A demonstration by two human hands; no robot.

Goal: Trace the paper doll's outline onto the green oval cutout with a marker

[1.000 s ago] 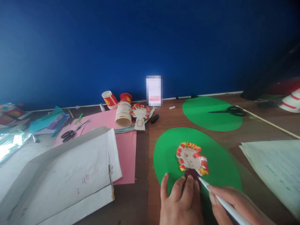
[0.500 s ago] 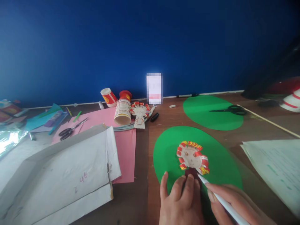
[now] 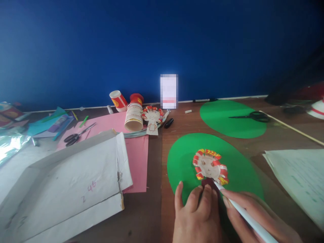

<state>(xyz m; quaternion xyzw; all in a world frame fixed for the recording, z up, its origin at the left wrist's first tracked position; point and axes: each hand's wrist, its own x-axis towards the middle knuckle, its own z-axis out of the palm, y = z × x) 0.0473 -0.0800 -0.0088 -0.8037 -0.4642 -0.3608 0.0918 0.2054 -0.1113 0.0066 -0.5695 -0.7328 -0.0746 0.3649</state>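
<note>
On a green paper oval (image 3: 174, 162) lies a paper-cup face (image 3: 209, 168) with drawn eyes and mouth, ringed by curled red and yellow strips. Just below its chin is a dark maroon piece (image 3: 208, 182), whose lower part is covered by my hands. My left hand (image 3: 197, 212) presses on that piece with its fingers extended and the little-finger side spread out to the left. In my right hand (image 3: 255, 212) is a white pen (image 3: 243, 212), slanted, its tip at the maroon piece's right edge by the face.
Scissors (image 3: 260, 116) rest on another green oval (image 3: 215, 118), beside a thin stick (image 3: 291, 129). To the left are a white cardboard box (image 3: 71, 182), pink paper (image 3: 139, 168), stacked paper cups (image 3: 133, 118), more scissors (image 3: 73, 138) and a paper figure (image 3: 152, 126). Written sheets (image 3: 298, 175) lie right.
The whole view has shifted slightly, so things sit a bit higher and further right. Both hands keep nearly the same place, with the pen tip still beside the maroon piece.
</note>
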